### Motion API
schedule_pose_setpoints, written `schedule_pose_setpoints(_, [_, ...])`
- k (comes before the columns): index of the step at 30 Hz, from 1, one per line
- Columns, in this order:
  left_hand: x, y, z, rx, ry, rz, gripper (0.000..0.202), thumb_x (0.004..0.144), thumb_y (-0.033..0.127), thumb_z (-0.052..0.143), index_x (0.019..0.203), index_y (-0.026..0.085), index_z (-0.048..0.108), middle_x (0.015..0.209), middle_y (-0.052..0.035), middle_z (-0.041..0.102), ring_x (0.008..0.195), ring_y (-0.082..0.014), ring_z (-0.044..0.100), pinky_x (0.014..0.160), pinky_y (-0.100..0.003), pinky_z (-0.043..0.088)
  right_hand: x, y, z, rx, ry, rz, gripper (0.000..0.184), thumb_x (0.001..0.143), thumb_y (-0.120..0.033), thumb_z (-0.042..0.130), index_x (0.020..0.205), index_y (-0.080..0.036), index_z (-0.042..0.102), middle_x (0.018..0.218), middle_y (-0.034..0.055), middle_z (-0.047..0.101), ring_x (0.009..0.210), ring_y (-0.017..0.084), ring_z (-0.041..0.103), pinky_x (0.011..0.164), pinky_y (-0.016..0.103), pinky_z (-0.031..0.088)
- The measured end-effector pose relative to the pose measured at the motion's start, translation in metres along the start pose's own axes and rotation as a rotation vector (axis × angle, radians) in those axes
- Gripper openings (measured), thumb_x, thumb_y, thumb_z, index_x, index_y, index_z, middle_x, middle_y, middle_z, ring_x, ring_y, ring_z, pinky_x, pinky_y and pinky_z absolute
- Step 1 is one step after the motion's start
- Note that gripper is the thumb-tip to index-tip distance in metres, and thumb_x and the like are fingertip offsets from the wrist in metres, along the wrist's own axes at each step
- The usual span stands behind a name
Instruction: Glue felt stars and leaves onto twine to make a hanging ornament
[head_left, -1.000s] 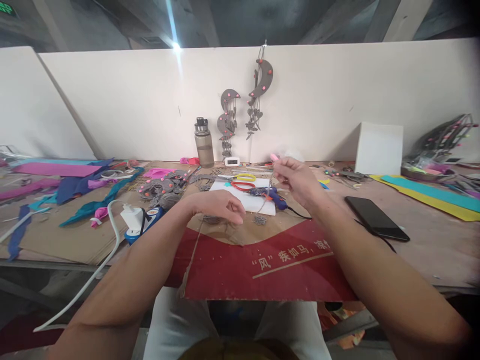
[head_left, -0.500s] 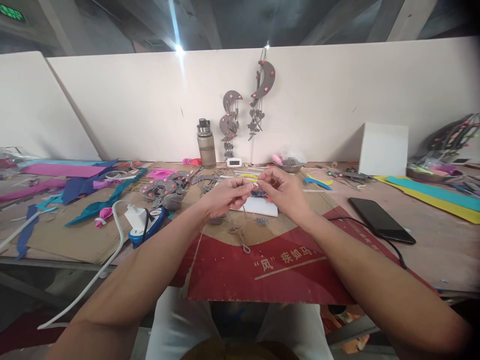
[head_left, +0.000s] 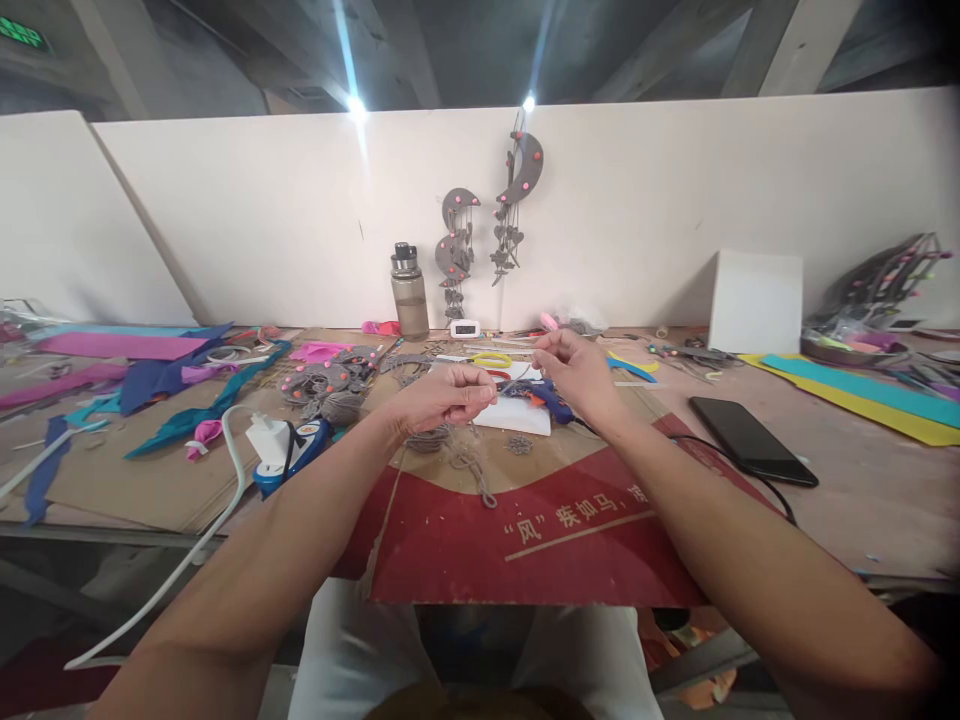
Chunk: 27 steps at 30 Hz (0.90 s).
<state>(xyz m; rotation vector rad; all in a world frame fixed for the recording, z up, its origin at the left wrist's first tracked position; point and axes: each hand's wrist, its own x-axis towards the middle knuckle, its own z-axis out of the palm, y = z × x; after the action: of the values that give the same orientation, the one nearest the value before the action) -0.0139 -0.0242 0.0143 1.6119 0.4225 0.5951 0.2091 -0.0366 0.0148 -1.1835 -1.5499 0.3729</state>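
My left hand (head_left: 454,397) is closed in a pinch on a thin grey cord (head_left: 516,383), whose loose end with a loop seems to hang down over the cardboard. My right hand (head_left: 574,368) pinches too, near the other end of the cord, so the strand spans the gap between both hands. Behind and below it lie a blue glue gun (head_left: 553,402), a white block (head_left: 517,416) and yellow-handled scissors (head_left: 491,359). A small grey beaded-looking piece (head_left: 520,445) rests on the cardboard (head_left: 600,555) under my hands.
Left are a blue-and-white power plug (head_left: 289,450) with a white cable, and grey yarn pieces with pink dots (head_left: 322,380). A bottle (head_left: 409,295) stands by the white wall. A black phone (head_left: 750,440) lies right. Grey moon ornaments (head_left: 523,170) hang behind.
My hands have drawn apart, the right one moving away and the left slightly back. The cord between them now shows, and the glue gun and scissors are more visible.
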Motion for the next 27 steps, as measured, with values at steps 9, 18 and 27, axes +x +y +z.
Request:
schedule_pose_setpoints(9, [0.002,-0.009,0.006,0.453,-0.396,-0.283,0.028,0.073,0.041,0.071,0.080,0.014,0.070,0.069,-0.0042,0.065,0.056,-0.0091,0.054,0.051,-0.019,0.037,-0.005,0.004,-0.002,-0.409,-0.868,-0.121,0.022,0.071,-0.031,0.066,0.089,-0.020,0.064,0.086,0.0015,0.067,0.075,0.016,0.057,0.063,0.025,0.040])
schedule_pose_setpoints(18, [0.001,-0.009,0.012,0.472,-0.436,-0.207,0.019,0.066,0.039,0.076,0.075,0.022,0.077,0.068,-0.0059,0.071,0.056,-0.0146,0.059,0.052,-0.023,0.044,-0.013,0.006,0.001,-0.507,-0.914,-0.182,0.014,0.065,-0.015,0.068,0.076,-0.023,0.070,0.078,0.0020,0.069,0.067,0.017,0.058,0.057,0.025,0.038])
schedule_pose_setpoints(27, [0.002,-0.008,0.019,0.449,-0.221,-0.076,0.027,0.074,0.045,0.068,0.082,0.021,0.077,0.097,-0.0074,0.074,0.082,-0.0191,0.067,0.057,-0.021,0.047,-0.005,0.000,-0.001,-0.327,-0.458,-0.099,0.016,0.079,-0.017,0.052,0.082,-0.021,0.067,0.065,-0.0011,0.062,0.057,0.013,0.051,0.052,0.024,0.034])
